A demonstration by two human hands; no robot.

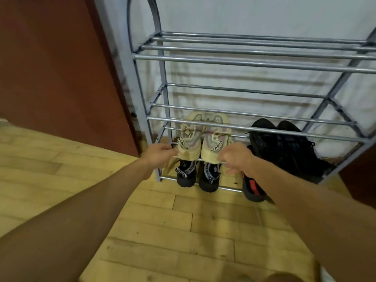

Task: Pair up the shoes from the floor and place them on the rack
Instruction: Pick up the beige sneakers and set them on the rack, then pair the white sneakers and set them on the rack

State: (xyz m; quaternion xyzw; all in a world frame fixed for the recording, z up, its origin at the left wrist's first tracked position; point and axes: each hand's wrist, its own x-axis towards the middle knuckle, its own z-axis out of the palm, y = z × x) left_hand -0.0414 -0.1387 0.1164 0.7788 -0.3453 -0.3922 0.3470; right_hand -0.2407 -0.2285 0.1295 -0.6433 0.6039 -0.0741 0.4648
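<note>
Two beige sneakers sit side by side, toes to the wall, on the second-lowest tier of the grey metal shoe rack. At nine o'clock of the pair, the left hand has its fingers clamped on one heel; at three o'clock, the right hand pinches the other heel. Below them a black-and-grey pair rests on the bottom rails, beside a black-and-red shoe. Two black shoes sit at three o'clock. Wooden floor lies underneath.
</note>
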